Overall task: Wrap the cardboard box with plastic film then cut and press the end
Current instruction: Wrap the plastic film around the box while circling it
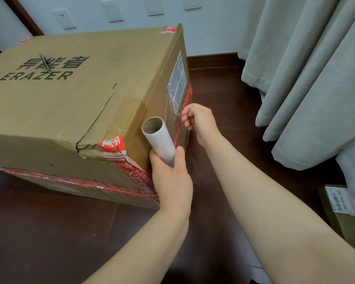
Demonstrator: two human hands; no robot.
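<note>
Left hand (171, 177): is being raised from the lower middle on a bare forearm; fingers and thumb are being wrapped tightly round the lower end of the film roll (159, 138).
Right hand (199, 121): is being reached past the roll to the box's right side face; its curled fingertips are pinching the edge of the plastic film (171, 108) there.
Film roll: is being held tilted, its open cardboard core end pointing up and left, just beside the box's near right corner.
Plastic film: is being stretched as a clear, faintly glinting sheet from the roll across the side face, over part of the white label (177, 78).
Cardboard box (59, 103): large, brown and creased, with a tear in its top, "ERAZER" print and red tape (113, 149); it is being carried by the dark floor (49, 232), towards the floor's far edge.
Box contents: are being hidden by shut flaps.
Small box (344, 210): is being cut off at the floor's right edge, beside the curtain (305, 78).
</note>
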